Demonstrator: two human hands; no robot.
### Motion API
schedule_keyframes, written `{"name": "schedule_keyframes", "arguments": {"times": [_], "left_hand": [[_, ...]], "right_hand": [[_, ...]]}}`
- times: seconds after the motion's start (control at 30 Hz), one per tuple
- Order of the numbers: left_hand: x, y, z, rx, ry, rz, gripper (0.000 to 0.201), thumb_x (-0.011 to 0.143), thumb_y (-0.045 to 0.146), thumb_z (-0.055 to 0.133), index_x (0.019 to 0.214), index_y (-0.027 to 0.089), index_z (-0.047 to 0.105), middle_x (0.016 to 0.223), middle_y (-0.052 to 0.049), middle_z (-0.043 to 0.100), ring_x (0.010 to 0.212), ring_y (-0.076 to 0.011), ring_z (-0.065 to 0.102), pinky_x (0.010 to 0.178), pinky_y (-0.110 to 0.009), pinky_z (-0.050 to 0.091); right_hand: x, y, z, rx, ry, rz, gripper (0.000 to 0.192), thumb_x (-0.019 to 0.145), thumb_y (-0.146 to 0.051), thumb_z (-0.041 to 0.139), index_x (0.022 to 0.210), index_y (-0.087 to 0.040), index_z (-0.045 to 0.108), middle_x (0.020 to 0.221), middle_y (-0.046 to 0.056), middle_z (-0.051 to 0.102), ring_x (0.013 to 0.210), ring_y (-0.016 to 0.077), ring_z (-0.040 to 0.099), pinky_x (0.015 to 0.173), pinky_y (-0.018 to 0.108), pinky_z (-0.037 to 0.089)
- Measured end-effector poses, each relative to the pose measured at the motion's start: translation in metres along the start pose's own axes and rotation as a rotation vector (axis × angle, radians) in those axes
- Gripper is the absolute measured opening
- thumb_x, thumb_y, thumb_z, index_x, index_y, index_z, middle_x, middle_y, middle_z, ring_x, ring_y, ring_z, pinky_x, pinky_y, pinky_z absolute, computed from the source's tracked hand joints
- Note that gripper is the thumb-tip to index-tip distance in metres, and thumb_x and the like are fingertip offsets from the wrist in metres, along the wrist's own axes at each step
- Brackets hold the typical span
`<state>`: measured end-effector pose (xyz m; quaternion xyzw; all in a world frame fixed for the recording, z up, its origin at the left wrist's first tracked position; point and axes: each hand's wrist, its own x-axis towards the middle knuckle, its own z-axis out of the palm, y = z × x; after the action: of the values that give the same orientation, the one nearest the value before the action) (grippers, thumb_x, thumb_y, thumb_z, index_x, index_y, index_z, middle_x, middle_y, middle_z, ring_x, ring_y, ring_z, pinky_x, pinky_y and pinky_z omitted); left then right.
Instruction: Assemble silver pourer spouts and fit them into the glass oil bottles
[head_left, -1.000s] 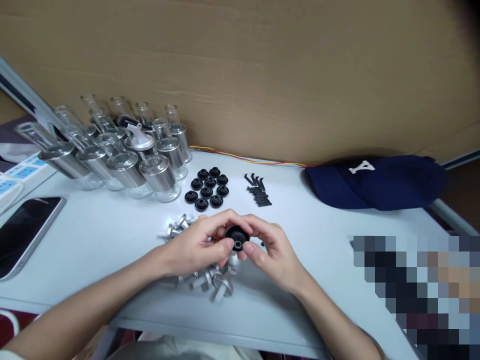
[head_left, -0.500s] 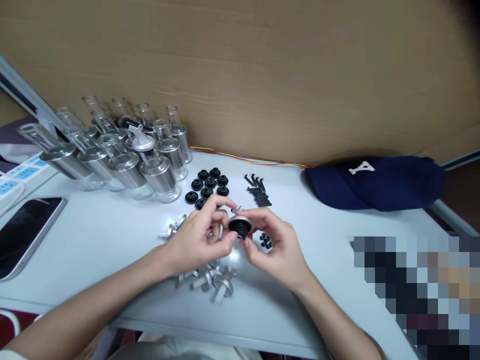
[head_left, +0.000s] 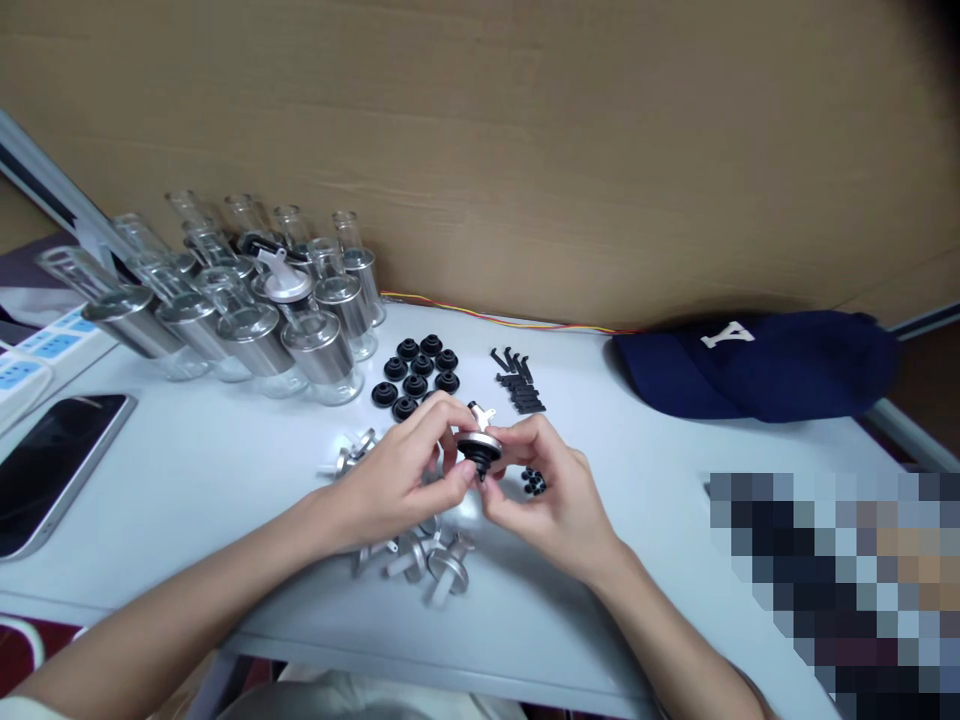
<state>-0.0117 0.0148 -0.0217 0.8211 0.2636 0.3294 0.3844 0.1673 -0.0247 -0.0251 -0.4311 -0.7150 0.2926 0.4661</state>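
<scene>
Spanning the frame: one white table [head_left: 187, 470]. Far right, one navy cap [head_left: 757, 365]. Far left, about ten glass bottles [head_left: 255, 300] with silver collars, contents not discernible. Near left, one phone [head_left: 52, 465]. Centre: nine black rubber stoppers [head_left: 416, 372], one pile of silver spouts [head_left: 420, 555]. Left hand [head_left: 394, 480] and right hand [head_left: 551, 495] both pinch one spout-and-stopper assembly [head_left: 480, 448] above table centre.

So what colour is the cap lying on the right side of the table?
Dark navy blue, with a white letter on the front. The cap shows in the head view.
</scene>
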Motion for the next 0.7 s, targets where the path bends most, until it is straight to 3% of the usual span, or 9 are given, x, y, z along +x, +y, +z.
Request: {"name": "schedule_keyframes", "arguments": {"times": [0.2,0.33,0.7], "left_hand": [[0.000,-0.004,-0.001,-0.024,0.056,0.012,0.024,0.089,0.030,0.059,0.109,0.025,0.047,0.104,-0.003,0.050,0.088,-0.0142,0.054,0.069,-0.025,0.047],[0.001,-0.005,0.001,0.019,0.098,0.108,0.024,0.088,0.026,0.061,0.108,0.025,0.048,0.106,-0.003,0.052,0.094,-0.0138,0.054,0.072,-0.022,0.049],[-0.001,-0.009,0.002,0.174,0.165,0.223,0.032,0.084,0.033,0.066,0.108,0.021,0.050,0.096,-0.003,0.057,0.076,-0.0111,0.056,0.069,-0.024,0.051]], "right_hand": [[0.004,-0.001,-0.006,-0.053,-0.011,-0.075,0.028,0.078,-0.013,0.060,0.105,-0.022,0.057,0.091,0.002,0.069,0.074,0.0124,0.066,0.066,0.024,0.055],[0.004,-0.001,-0.011,-0.034,-0.010,-0.088,0.029,0.081,-0.012,0.058,0.108,-0.022,0.060,0.101,0.004,0.070,0.084,0.0143,0.066,0.071,0.026,0.055],[0.006,0.000,-0.010,-0.023,0.050,-0.129,0.021,0.083,-0.011,0.064,0.100,-0.023,0.068,0.092,0.002,0.073,0.076,0.0129,0.067,0.068,0.025,0.057]]}}
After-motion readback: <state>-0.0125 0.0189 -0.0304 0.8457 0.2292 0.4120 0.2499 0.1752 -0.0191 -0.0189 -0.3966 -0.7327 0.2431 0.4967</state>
